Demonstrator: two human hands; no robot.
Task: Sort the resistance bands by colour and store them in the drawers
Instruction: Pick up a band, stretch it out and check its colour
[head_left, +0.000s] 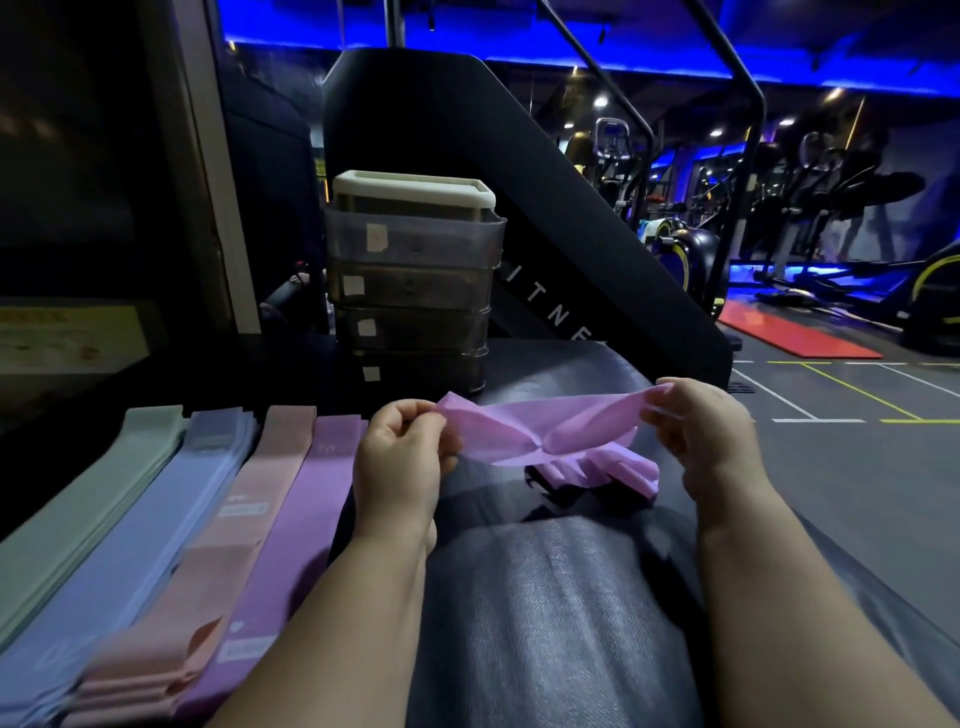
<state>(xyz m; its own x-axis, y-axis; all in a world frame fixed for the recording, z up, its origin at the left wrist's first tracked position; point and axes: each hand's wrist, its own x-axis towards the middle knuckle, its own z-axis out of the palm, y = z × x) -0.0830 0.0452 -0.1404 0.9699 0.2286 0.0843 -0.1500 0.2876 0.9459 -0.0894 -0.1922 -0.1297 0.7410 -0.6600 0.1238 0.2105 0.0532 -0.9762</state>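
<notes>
Both hands—pink band (540, 423) pinched between.

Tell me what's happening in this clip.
A person holds a lilac band spread between the left grip and right grip, each pinching one end. Folded lilac bands lie on the bench beneath. To the left lie a green stack, blue stack, pink stack and purple stack. The drawer unit stands behind, untouched.

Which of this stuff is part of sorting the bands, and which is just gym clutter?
Job: lilac band held by left hand and right hand; folded lilac bands under it; green stack, blue stack, pink stack, purple stack; drawer unit.
Lying about: black fitness machine, red mat, exercise machines.
</notes>
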